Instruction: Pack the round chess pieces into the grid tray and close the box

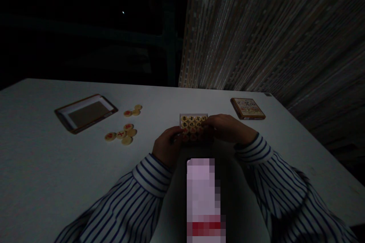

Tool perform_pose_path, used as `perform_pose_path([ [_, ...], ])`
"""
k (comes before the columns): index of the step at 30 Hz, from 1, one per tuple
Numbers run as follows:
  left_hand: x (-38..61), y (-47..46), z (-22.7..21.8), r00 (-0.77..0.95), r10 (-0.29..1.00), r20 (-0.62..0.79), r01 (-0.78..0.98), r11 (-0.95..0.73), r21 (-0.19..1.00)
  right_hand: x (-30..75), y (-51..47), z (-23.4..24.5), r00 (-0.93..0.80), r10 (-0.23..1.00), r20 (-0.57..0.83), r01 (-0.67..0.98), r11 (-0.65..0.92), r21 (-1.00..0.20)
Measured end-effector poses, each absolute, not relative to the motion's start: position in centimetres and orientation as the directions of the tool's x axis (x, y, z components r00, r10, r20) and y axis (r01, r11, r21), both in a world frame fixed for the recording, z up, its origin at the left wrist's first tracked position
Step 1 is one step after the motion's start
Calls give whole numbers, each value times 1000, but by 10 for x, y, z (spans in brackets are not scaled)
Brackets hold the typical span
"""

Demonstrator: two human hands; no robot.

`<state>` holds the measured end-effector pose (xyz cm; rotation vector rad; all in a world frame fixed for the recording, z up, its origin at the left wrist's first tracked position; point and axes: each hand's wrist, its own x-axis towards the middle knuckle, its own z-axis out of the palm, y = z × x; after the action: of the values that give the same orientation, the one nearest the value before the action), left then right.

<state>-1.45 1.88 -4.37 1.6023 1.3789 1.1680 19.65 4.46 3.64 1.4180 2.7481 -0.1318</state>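
Nearest, a pixelated pinkish shape (202,197) is cut off below. Beyond it on the table (65,171), a box (194,114) of round pieces (192,124), near rows shadowed, sits between left hand (167,146) and right hand (228,127); their grip I cannot tell.

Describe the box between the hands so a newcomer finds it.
On the white table, look between the striped sleeves to the small box at the left hand and right hand. Unlike the shallow tray at left and printed box at right, it shows rows of round pieces with red and black characters.
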Motion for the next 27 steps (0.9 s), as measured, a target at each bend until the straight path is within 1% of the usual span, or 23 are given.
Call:
perform_pose_path([
  [5, -15, 19, -45, 25, 983, 180, 364, -177, 915, 202, 45, 40, -532, 840, -106, 846, 532, -35],
  [9, -16, 19, -44, 24, 982, 187, 392, -181, 902, 202, 44, 40, -535, 833, -143, 843, 538, -24],
  [13, -16, 20, -46, 26, 979, 201, 370, -196, 908, 202, 45, 39, -529, 836, -146, 847, 532, -25],
  [19, -16, 20, -47, 29, 982, 185, 342, -183, 922, 204, 47, 36, -538, 830, -149, 842, 538, -44],
  [24, -15, 20, -47, -4, 984, 176, 341, -165, 925, 207, 48, 37, -510, 854, -100, 860, 506, -63],
  [27, -16, 20, -47, -11, 986, 165, 339, -152, 928, 208, 49, 37, -461, 885, -63, 887, 459, -52],
])
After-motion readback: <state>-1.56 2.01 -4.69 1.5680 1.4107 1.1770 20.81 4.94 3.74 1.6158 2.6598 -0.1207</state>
